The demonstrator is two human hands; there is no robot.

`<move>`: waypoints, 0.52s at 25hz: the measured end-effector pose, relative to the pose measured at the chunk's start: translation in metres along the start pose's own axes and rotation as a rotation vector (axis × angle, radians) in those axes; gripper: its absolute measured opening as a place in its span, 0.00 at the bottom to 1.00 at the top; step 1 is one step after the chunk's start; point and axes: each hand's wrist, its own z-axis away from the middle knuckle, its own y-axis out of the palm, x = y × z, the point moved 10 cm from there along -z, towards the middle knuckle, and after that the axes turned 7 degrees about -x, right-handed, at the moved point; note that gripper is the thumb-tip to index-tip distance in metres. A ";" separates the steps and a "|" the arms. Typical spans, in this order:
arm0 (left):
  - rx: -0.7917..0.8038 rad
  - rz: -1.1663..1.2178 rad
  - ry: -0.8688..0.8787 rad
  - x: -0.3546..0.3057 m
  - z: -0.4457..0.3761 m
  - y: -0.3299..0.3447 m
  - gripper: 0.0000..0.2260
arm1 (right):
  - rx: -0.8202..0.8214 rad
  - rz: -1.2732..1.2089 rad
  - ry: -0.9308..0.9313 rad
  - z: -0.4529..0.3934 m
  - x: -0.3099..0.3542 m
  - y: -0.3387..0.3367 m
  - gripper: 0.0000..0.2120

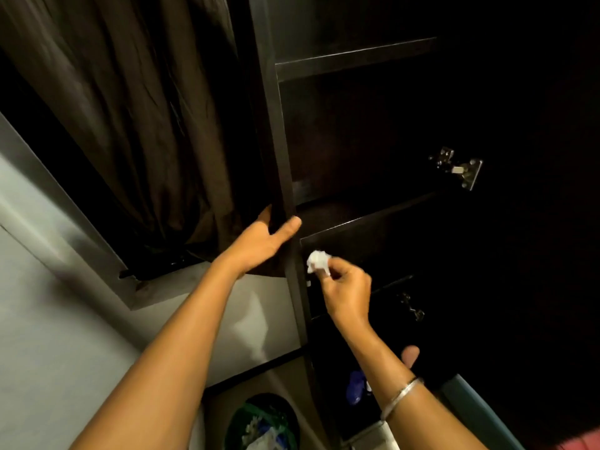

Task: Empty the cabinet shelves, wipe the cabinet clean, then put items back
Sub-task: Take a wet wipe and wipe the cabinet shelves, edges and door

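A tall dark wooden cabinet (279, 131) stands open in front of me, and its visible shelves (354, 60) look bare in the dim light. My left hand (263, 241) grips the cabinet's left side panel, thumb on the inner face and fingers round the outer edge. My right hand (345, 292) pinches a crumpled white tissue (317, 260) and holds it against the front edge of a lower shelf (367, 225), close to the side panel. A metal bangle sits on the right wrist.
A dark curtain (130, 125) hangs left of the cabinet over a pale wall. Metal hinges (457, 168) show on the open door at right. On the floor below are a bin with a green liner (259, 423) and a blue object (355, 386).
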 end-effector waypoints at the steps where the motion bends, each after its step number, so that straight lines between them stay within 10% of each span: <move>1: -0.055 0.109 -0.025 0.009 0.001 -0.011 0.39 | -0.092 -0.036 -0.114 -0.003 0.032 -0.013 0.04; 13: -0.181 0.328 0.000 0.011 0.034 -0.050 0.08 | -0.288 -0.255 -0.512 -0.019 0.199 -0.022 0.04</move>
